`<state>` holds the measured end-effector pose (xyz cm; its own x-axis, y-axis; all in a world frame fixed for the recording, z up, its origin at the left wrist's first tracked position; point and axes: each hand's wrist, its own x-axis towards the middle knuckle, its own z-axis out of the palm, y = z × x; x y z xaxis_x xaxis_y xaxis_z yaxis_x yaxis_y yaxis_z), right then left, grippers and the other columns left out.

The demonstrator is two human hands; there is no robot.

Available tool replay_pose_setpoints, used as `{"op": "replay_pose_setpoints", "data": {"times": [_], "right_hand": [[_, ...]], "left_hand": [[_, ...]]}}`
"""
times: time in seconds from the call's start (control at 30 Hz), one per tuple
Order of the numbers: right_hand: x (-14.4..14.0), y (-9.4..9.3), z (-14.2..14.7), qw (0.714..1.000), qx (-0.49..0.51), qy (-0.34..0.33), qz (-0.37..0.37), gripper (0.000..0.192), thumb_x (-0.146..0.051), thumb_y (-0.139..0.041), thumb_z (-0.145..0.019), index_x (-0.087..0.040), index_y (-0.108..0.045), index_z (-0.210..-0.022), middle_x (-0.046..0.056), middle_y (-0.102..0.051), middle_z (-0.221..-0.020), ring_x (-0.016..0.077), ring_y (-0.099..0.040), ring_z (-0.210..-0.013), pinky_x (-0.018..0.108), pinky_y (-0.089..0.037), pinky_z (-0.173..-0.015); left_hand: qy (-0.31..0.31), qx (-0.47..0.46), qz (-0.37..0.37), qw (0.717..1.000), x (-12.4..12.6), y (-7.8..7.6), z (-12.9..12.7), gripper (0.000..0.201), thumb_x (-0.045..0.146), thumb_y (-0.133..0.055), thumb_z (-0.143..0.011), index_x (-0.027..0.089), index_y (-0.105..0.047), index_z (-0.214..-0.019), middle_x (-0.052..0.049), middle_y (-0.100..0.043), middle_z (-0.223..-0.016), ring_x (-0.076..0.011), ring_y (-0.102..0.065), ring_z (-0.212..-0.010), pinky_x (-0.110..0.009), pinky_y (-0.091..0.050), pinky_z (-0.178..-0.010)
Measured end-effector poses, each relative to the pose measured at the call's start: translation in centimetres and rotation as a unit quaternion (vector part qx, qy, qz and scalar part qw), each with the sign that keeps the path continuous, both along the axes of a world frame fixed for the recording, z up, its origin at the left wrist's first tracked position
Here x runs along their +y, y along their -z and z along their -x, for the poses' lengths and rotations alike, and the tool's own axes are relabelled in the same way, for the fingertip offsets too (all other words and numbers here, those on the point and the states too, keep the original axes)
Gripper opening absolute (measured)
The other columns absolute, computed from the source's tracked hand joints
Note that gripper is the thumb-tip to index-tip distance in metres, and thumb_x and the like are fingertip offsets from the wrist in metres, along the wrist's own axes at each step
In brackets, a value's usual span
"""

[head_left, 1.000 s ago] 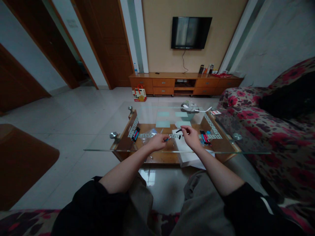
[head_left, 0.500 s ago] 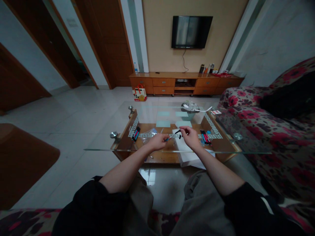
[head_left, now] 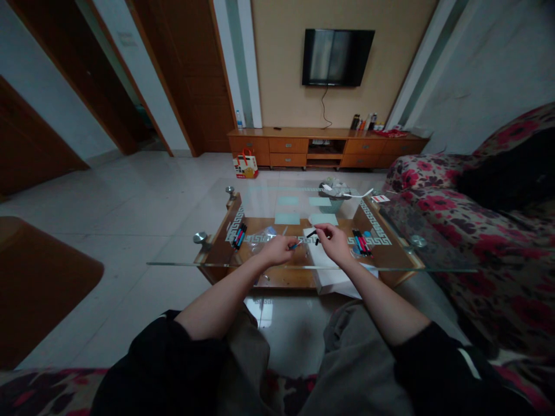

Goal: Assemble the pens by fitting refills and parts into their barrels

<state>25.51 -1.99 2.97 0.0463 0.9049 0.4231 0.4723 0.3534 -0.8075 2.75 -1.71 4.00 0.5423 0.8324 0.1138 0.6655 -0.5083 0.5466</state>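
Observation:
Over the glass coffee table (head_left: 173, 254), my left hand (head_left: 280, 251) is closed on a slim blue pen piece (head_left: 295, 245) with a pale tip pointing right. My right hand (head_left: 333, 242) pinches a short black pen tube (head_left: 311, 234), its free end angled toward the left hand. The two pieces are close but apart. Just below the tube a small black pen cap (head_left: 317, 242) is visible. A row of pens (head_left: 239, 236) in black, blue and red lies left of my hands; another group of pens (head_left: 362, 242) lies to the right.
A clear plastic bag (head_left: 260, 240) lies beside my left hand. Beneath the glass is a white box (head_left: 327, 271). Pale rectangles (head_left: 287, 218) and a full basket (head_left: 333, 202) appear toward the far side. A flowered sofa (head_left: 468, 231) stands at the right.
My right hand and its black tube have shifted very slightly leftward and down. The left hand stays almost still, and both grips are unchanged.

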Motion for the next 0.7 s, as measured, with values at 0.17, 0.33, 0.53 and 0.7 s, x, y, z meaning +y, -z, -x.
{"op": "replay_pose_setpoints", "data": {"times": [0.17, 0.33, 0.53, 0.7], "right_hand": [[-0.04, -0.04, 0.07, 1.000, -0.009, 0.002, -0.003, 0.032, -0.040, -0.056, -0.088, -0.017, -0.074, -0.101, 0.007, -0.073, -0.085, 0.0181, -0.061, -0.069, 0.030, -0.049, -0.065], [0.00, 0.19, 0.22, 1.000, -0.013, -0.007, 0.000, 0.032, -0.041, -0.055, -0.089, -0.018, -0.073, -0.101, 0.007, -0.073, -0.089, 0.0180, -0.063, -0.069, 0.030, -0.050, -0.065], [0.11, 0.52, 0.26, 1.000, -0.021, -0.023, -0.001, 0.030, -0.040, -0.056, -0.090, -0.019, -0.074, -0.102, 0.007, -0.074, -0.093, 0.0180, -0.064, -0.072, 0.030, -0.051, -0.067], [0.22, 0.71, 0.19, 0.999, -0.026, -0.028, 0.002, 0.030, -0.041, -0.056, -0.090, -0.019, -0.074, -0.102, 0.007, -0.074, -0.097, 0.0183, -0.065, -0.074, 0.030, -0.052, -0.068]], "left_hand": [[-0.003, 0.004, -0.008, 1.000, 0.11, 0.23, 0.04, 0.023, 0.021, -0.057, -0.078, 0.018, -0.074, -0.093, -0.003, -0.070, -0.074, -0.0160, -0.059, -0.070, -0.021, -0.041, -0.065], [0.005, 0.004, -0.014, 1.000, 0.24, 0.46, 0.13, 0.022, 0.024, -0.057, -0.081, 0.018, -0.074, -0.094, -0.003, -0.070, -0.075, -0.0152, -0.059, -0.067, -0.021, -0.039, -0.062], [0.017, -0.002, -0.019, 1.000, 0.40, 0.69, 0.21, 0.026, 0.027, -0.057, -0.083, 0.020, -0.074, -0.101, -0.004, -0.072, -0.082, -0.0166, -0.063, -0.072, -0.022, -0.043, -0.066], [-0.005, -0.015, -0.033, 0.999, 0.46, 0.94, 0.14, 0.038, 0.025, -0.057, -0.083, 0.022, -0.068, -0.119, -0.005, -0.074, -0.091, -0.0173, -0.065, -0.074, -0.023, -0.045, -0.067]]}}
